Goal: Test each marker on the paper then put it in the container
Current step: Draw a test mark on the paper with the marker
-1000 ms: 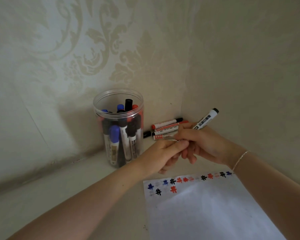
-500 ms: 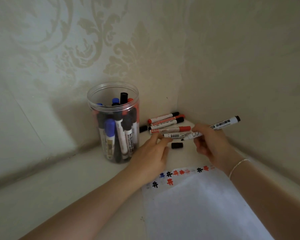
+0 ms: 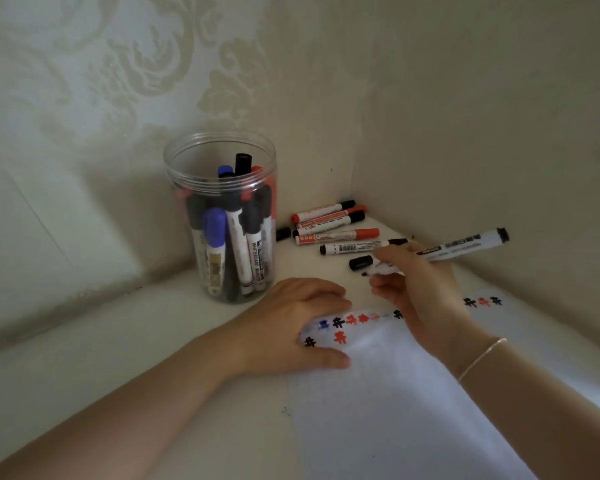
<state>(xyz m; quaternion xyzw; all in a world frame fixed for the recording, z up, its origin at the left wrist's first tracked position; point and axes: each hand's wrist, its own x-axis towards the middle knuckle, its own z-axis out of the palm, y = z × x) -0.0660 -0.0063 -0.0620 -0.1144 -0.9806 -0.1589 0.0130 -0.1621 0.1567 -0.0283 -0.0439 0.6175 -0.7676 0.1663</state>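
Note:
My right hand (image 3: 420, 292) grips an uncapped black marker (image 3: 465, 247), its tip pointing left and down just above the desk, beyond the paper's top edge. Its black cap (image 3: 360, 263) lies loose on the desk beside the tip. My left hand (image 3: 291, 327) lies flat with fingers spread on the top left corner of the white paper (image 3: 395, 393), which carries a row of black, red and blue test marks. A clear plastic container (image 3: 222, 216) at the back left stands upright with several markers in it.
Several capped red and black markers (image 3: 329, 223) lie in the desk's back corner, right of the container, with another loose black cap (image 3: 283, 233) next to them. Walls close in behind and to the right.
The cap has come off the marker and now lies on the desk. My left hand moved back down onto the paper's corner. My right hand lowered the marker, tip toward the paper.

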